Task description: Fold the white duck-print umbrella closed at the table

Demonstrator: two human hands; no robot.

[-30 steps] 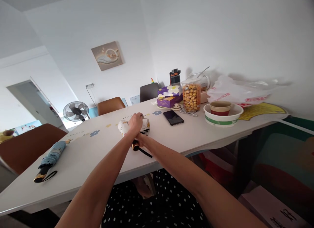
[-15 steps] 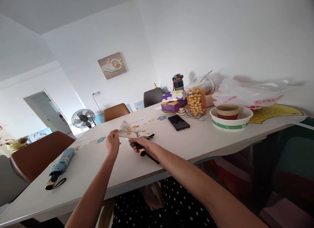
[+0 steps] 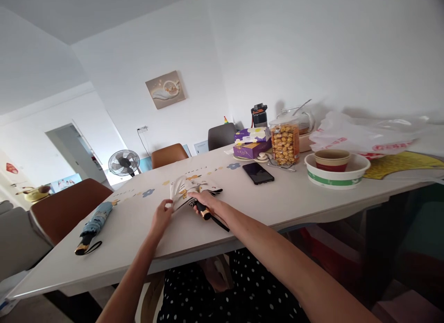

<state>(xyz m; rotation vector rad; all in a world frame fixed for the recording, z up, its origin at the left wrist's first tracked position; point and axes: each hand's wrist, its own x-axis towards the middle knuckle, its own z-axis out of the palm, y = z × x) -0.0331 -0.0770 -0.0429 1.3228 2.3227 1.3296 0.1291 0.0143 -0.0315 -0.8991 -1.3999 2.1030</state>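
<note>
While my right hand [image 3: 207,201] grips the white patterned folding umbrella [image 3: 181,189] by its handle end, my left hand [image 3: 162,217] is pinching the loose canopy edge, all over the white table [image 3: 138,230]. Blue folding umbrella [image 3: 98,218]'s off to my left, smartphone [image 3: 258,173]'s ahead to the right, then a snack jar [image 3: 285,143], fan [image 3: 124,163] way back.

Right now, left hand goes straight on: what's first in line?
Most likely the white umbrella's loose fabric; the left hand appears to be at its edge, though depth is unclear.
</note>
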